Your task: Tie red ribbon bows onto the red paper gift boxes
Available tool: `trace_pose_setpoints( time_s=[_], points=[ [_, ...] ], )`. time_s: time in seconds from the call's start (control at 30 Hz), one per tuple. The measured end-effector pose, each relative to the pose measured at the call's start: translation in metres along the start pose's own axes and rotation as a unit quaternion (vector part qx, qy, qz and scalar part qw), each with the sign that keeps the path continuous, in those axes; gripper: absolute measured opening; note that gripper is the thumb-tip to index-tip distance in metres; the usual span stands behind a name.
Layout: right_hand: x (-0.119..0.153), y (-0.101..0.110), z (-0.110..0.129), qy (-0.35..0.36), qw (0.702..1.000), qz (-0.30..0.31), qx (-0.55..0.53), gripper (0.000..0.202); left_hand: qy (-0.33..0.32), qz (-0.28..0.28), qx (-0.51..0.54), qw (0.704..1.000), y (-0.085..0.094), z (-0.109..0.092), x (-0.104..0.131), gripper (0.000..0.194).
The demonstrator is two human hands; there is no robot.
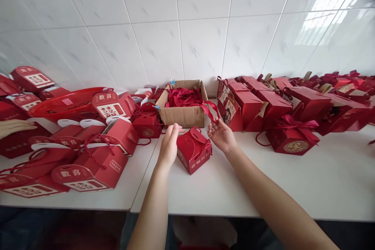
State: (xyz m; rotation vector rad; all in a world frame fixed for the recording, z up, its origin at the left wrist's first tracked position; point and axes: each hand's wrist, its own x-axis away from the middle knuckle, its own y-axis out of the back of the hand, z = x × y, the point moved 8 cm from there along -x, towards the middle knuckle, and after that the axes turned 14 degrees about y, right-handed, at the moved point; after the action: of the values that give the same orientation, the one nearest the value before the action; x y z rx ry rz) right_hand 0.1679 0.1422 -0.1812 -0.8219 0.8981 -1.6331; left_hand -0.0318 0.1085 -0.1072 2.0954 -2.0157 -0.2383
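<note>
A small red gift box (195,152) with a closed folded top and a twisted cord stands on the white table in front of me. My left hand (170,144) is at its left side, fingers stretched out and holding nothing; some of them are hidden behind the thumb side. To the right of the box, my right hand (222,134) pinches a red ribbon (211,111) between its fingers. That ribbon runs up to an open cardboard box (183,117), where a heap of red ribbons (184,97) lies.
Red boxes with handles (96,164) crowd the left side, around a red plastic tray (67,101). Another person's hand (16,127) reaches in there. On the right stand rows of red boxes (274,103) and a bow-tied box (293,136). A tiled wall (202,47) closes the back.
</note>
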Motion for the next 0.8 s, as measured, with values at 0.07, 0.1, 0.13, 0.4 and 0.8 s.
trace_pose_setpoints(
  time_s=[0.07, 0.1, 0.13, 0.4, 0.8],
  points=[
    [0.001, 0.0, 0.0, -0.001, 1.0, 0.002, 0.0, 0.005, 0.034, 0.014, -0.001, 0.999, 0.001, 0.013, -0.002, 0.064],
    [0.001, 0.0, 0.001, 0.002, 1.0, 0.001, 0.002, 0.004, 0.048, 0.021, -0.014, 0.998, 0.002, 0.018, -0.002, 0.064],
    [0.001, 0.001, 0.002, 0.009, 1.0, 0.001, 0.004, 0.004, 0.055, 0.02, -0.032, 0.998, 0.003, 0.021, 0.0, 0.063],
    [0.004, -0.03, 0.05, 0.143, 0.988, 0.018, 0.053, 0.004, -0.178, -0.086, -0.147, 0.969, 0.005, -0.033, 0.057, 0.022],
    [0.11, -0.158, 0.187, 0.459, 0.875, 0.133, 0.077, 0.025, -0.222, 0.02, -0.305, 0.926, -0.005, -0.016, 0.054, 0.036]
  ],
)
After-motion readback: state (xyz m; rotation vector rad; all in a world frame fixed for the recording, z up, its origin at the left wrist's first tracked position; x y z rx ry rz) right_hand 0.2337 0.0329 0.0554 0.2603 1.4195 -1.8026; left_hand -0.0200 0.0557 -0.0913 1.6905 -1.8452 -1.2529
